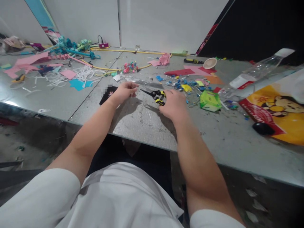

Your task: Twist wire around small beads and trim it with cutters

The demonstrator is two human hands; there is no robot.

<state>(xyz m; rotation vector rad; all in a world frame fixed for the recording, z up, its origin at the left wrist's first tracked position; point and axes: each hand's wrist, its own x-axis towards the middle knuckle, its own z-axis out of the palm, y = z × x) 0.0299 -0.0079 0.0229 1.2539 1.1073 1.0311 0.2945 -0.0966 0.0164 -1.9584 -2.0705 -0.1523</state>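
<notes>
In the head view my right hand [174, 103] is closed around a pair of needle-nose pliers [156, 95] with black jaws and black-and-yellow handles. The handles are spread somewhat, and the tip points left toward my left hand [128, 90]. Its fingers are pinched together, with something thin and small at the tips that is too fine to make out. Beneath my left wrist lies a black phone-like object [107, 96], partly covered by the arm. Behind both hands a bundle of thin clear or silvery strands [147, 83] rests on the table.
Blue bits [177, 85], a green packet [210, 100], a plastic bottle [251, 76] and a yellow bag [285, 114] lie right. White paper strips [78, 74], pink paper [30, 61] and turquoise crepe pieces [68, 47] are left. A yellow cable [114, 50] runs behind.
</notes>
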